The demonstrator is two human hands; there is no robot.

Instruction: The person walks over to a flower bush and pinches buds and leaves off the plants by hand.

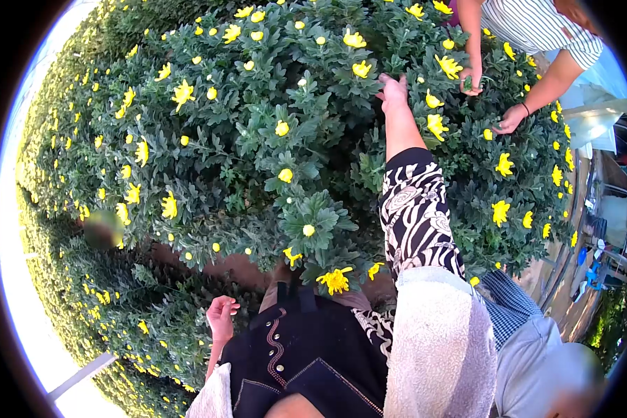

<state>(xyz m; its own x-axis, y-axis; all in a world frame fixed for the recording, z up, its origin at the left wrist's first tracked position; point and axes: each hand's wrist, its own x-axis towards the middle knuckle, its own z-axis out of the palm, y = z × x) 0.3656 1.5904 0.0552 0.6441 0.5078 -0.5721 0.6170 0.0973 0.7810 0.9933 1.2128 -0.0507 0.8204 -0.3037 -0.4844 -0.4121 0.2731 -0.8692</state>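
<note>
My right hand (393, 92) reaches far forward into dense yellow-flowered chrysanthemum plants (285, 150). Its fingers are apart among the leaves, and I see nothing held in them. Just beyond it is an open yellow chrysanthemum flower (361, 69); another flower (433, 99) stands to its right. My left hand (221, 315) is low, beside my dark apron, with the fingers curled in and nothing visible between them. It hovers near the lower foliage, apart from any bloom. A large yellow flower (335, 281) is close in front of my body.
At the upper right, a co-worker in a striped shirt (529, 24) has both hands in the same plants. Another person in grey (536, 362) is close at my right. A second flower row (118, 299) runs along the left. Blue objects (592, 275) lie at the far right.
</note>
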